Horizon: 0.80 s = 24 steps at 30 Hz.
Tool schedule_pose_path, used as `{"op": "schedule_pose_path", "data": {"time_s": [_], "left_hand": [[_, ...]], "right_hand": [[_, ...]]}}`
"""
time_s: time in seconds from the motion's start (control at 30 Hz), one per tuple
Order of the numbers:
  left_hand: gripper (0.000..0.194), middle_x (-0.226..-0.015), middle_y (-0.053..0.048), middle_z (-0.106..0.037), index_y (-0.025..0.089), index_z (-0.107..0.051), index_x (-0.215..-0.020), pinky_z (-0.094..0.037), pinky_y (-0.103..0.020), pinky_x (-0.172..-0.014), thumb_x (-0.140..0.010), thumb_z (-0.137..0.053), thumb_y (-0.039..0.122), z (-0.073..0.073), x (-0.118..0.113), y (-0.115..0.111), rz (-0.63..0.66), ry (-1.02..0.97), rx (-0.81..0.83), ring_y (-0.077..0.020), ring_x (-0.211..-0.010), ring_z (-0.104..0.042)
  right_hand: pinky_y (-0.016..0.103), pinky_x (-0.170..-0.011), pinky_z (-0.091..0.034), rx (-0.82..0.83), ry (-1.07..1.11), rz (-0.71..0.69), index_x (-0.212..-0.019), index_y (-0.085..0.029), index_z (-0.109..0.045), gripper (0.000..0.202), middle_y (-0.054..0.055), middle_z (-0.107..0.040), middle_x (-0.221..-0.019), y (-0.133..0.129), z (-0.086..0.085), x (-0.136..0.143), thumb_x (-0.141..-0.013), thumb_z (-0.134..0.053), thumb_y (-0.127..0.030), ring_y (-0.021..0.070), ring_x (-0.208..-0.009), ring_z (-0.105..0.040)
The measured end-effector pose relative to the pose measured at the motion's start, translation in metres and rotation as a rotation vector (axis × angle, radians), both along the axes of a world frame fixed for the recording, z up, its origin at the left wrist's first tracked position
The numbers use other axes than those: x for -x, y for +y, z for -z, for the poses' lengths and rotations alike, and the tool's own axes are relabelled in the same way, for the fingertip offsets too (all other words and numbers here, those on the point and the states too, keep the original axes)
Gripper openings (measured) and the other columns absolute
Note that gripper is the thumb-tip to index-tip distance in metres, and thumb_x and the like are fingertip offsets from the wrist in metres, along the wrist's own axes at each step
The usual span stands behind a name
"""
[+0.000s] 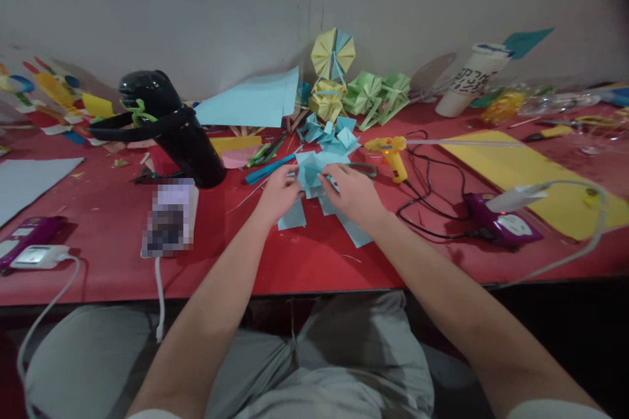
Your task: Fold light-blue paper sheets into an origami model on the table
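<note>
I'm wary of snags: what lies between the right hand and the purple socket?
Loops of black cord lie there on the table, with the glue gun slightly farther back, as the head view shows.

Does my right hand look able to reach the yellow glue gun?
Probably, yes: the yellow glue gun lies near the right hand, with nothing tall standing between, though that hand is at the blue paper.

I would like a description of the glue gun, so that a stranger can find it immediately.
Start at the red table, then find the person's right hand. Slightly beyond it, to the right, is the glue gun, yellow like the flat sheet farther right, but pistol-shaped.
</note>
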<state>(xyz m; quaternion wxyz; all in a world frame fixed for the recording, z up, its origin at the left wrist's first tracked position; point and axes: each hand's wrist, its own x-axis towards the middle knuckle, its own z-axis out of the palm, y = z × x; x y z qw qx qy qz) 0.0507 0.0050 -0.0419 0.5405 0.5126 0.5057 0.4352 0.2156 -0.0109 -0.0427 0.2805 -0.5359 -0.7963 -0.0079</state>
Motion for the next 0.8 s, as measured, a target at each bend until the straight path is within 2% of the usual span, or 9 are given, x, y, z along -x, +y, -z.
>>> {"op": "schedule_pose_path", "data": {"time_s": [0.1, 0.2, 0.33, 0.57, 0.8], "left_hand": [[0.035, -0.089, -0.005, -0.063, 0.016, -0.055, -0.111, -0.054, -0.032, -0.079, -0.077, -0.050, 0.006, 0.001, -0.001, 0.000, 0.047, 0.019, -0.044, -0.0130, -0.078, -0.062], [0.038, -0.082, -0.003, -0.062, 0.017, -0.053, -0.115, -0.053, -0.032, -0.078, -0.078, -0.049, 0.007, 0.006, -0.002, 0.000, 0.090, 0.068, -0.112, -0.0134, -0.075, -0.061], [0.037, -0.079, -0.001, -0.062, 0.020, -0.053, -0.116, -0.052, -0.030, -0.076, -0.080, -0.048, 0.009, 0.013, -0.004, -0.002, 0.166, 0.113, -0.220, -0.0128, -0.070, -0.059], [0.035, -0.077, 0.000, -0.062, 0.020, -0.052, -0.116, -0.052, -0.030, -0.074, -0.082, -0.046, 0.010, 0.016, -0.007, -0.004, 0.180, 0.148, -0.283, -0.0124, -0.066, -0.057], [0.035, -0.079, -0.002, -0.063, 0.020, -0.052, -0.116, -0.052, -0.031, -0.074, -0.083, -0.046, 0.010, 0.016, -0.007, -0.004, 0.190, 0.162, -0.287, -0.0132, -0.068, -0.058]], "right_hand": [[0.028, -0.061, -0.040, 0.060, 0.086, 0.077, -0.105, -0.018, -0.053, 0.022, 0.007, -0.067, -0.090, 0.004, 0.003, -0.002, -0.089, -0.046, -0.030, 0.0199, -0.074, -0.061], [0.029, -0.062, -0.042, 0.070, 0.151, 0.083, -0.110, -0.020, -0.049, 0.028, 0.008, -0.068, -0.095, 0.008, 0.008, -0.005, -0.083, -0.049, -0.027, 0.0205, -0.077, -0.062], [0.031, -0.064, -0.044, 0.067, 0.092, 0.103, -0.112, -0.017, -0.052, 0.036, 0.012, -0.068, -0.099, 0.010, 0.009, -0.006, -0.077, -0.048, -0.018, 0.0226, -0.080, -0.062], [0.030, -0.059, -0.040, 0.115, -0.046, 0.187, -0.114, -0.015, -0.059, 0.038, 0.014, -0.069, -0.094, 0.005, 0.001, -0.001, -0.079, -0.043, -0.013, 0.0232, -0.074, -0.061], [0.032, -0.070, -0.044, 0.087, 0.014, 0.121, -0.104, -0.015, -0.063, 0.032, 0.013, -0.069, -0.100, 0.007, 0.003, -0.003, -0.079, -0.045, -0.011, 0.0245, -0.086, -0.062]]}}
